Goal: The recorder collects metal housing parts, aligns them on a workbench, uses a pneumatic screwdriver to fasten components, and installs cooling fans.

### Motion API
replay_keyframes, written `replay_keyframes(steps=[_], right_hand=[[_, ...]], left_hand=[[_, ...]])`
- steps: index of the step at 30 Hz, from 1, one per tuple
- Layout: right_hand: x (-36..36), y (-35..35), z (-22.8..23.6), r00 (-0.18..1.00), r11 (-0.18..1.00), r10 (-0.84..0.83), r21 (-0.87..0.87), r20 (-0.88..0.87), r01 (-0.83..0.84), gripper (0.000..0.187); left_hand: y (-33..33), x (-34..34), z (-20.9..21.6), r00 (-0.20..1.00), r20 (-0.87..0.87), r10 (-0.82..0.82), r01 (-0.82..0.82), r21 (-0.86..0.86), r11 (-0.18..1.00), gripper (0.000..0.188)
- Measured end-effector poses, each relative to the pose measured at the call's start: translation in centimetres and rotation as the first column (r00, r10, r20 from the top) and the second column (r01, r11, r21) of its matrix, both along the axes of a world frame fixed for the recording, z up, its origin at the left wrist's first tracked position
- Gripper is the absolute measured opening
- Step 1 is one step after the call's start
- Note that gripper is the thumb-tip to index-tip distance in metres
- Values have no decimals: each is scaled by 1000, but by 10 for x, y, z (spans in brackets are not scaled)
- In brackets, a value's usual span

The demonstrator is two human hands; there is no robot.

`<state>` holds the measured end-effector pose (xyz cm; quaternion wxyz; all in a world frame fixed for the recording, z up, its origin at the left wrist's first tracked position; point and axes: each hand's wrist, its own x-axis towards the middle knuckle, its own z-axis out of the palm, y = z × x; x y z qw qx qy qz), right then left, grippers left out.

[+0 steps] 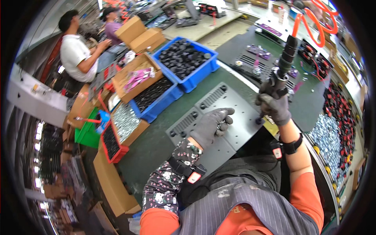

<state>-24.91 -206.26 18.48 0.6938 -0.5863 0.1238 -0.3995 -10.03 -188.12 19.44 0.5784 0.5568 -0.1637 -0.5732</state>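
Note:
Two flat grey panels [244, 131] with slotted strips lie side by side on the green work surface before me, round black pieces at several corners. Over them is my left hand [209, 127], in a dark glove, fingers curled and thumb stretched out. Small shiny bits show among its fingers, too small to name. My right hand [276, 107], also gloved, is wrapped round the lower part of a black powered screwdriver [288, 53] hanging from an orange coiled hose [309, 23]. It is held upright by the right panel's edge, near a black round piece [259, 120].
Blue bins [190, 84] of black parts stand behind the panels, beside a cardboard box [137, 76] with pink strips. Left are a red bin [113, 143] and a box of metal fasteners [127, 121]. A slotted fixture [254, 62] lies far right. Two people sit at far left.

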Motion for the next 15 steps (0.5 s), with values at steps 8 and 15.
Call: replay_keyframes(steps=[8,15], right_hand=[[-3,11,20,993,998,-42,44,111,37,36],[4,71,44,785,922,195,162,589,-351,41]], left_hand=[[62,0,-9,935,-52,350,-353,-113,929,25],[75,-21,-18,957,-249,147,-204,-223,953,24]])
